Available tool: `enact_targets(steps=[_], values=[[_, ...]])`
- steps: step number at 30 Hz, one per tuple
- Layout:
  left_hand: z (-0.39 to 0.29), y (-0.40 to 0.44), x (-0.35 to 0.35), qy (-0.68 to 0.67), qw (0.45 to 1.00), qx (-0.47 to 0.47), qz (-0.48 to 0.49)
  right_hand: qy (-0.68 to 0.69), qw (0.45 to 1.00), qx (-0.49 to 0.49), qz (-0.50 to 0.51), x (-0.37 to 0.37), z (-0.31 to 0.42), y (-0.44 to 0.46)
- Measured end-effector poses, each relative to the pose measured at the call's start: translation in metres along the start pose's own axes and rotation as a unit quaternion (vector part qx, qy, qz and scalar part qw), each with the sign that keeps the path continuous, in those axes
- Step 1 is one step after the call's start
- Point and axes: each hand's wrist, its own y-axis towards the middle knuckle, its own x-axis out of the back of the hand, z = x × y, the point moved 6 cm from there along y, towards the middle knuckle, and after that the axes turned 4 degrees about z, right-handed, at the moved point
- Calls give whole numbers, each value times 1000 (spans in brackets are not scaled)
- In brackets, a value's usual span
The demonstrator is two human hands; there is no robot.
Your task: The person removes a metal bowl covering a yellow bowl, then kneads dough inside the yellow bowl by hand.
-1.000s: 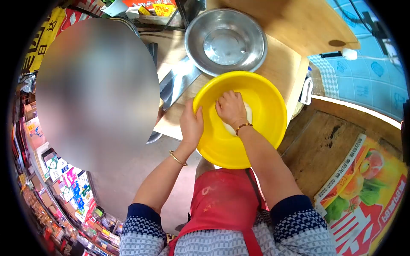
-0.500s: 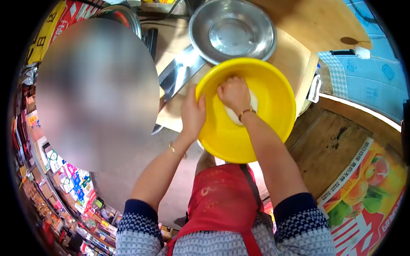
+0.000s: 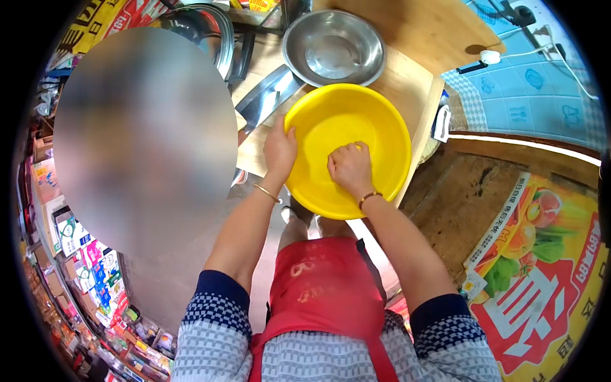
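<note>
A yellow plastic basin (image 3: 388, 159) is in front of me, at the table's near edge. My left hand (image 3: 280, 149) is wrapped over its left rim, thumb on the inside. Down in the basin my right hand (image 3: 351, 168) is curled into a fist, knuckles up, near the bottom on the side closest to me. Whatever lies under that fist is hidden; the pale lump seen there earlier does not show now. Just beyond the basin stands a wide steel bowl (image 3: 334, 54). Left of it lies a broad shiny blade (image 3: 270, 97), close to my left hand.
The light wooden table (image 3: 407, 76) carries these things, and a wooden board (image 3: 433, 32) is at its far right. A pot (image 3: 219, 38) stands back left. Right are blue wall tiles (image 3: 509, 95) and a printed carton (image 3: 541, 267). Packed goods (image 3: 105, 280) line the lower left.
My right fist has moved from the basin's far part toward me, and the pale lump beneath it is out of sight. My left hand stays on the rim. The whole view has shifted slightly.
</note>
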Motion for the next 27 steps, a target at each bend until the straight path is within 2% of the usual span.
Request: enact_targets(steps=[2, 4, 9, 11, 19, 23, 27], values=[[-4, -3, 4, -7, 1000, -2, -10, 14, 1000, -8, 25, -18, 2, -4], [-6, 0, 6, -45, 995, -75, -43, 37, 996, -22, -81, -23, 1, 4], [-4, 0, 3, -65, 996, -61, -3, 36, 997, -63, -28, -47, -1, 43], [-10, 8, 5, -65, 995, -71, -14, 36, 998, -56, -19, -50, -6, 59], [-8, 7, 4, -80, 996, -8, 43, 45, 998, -36, 20, -69, -4, 80], [-10, 9, 4, -87, 995, -27, 39, 73, 997, -34, -1, -72, -5, 87], [-6, 6, 3, -77, 996, -28, 43, 95, 994, -31, 41, -84, -7, 91]])
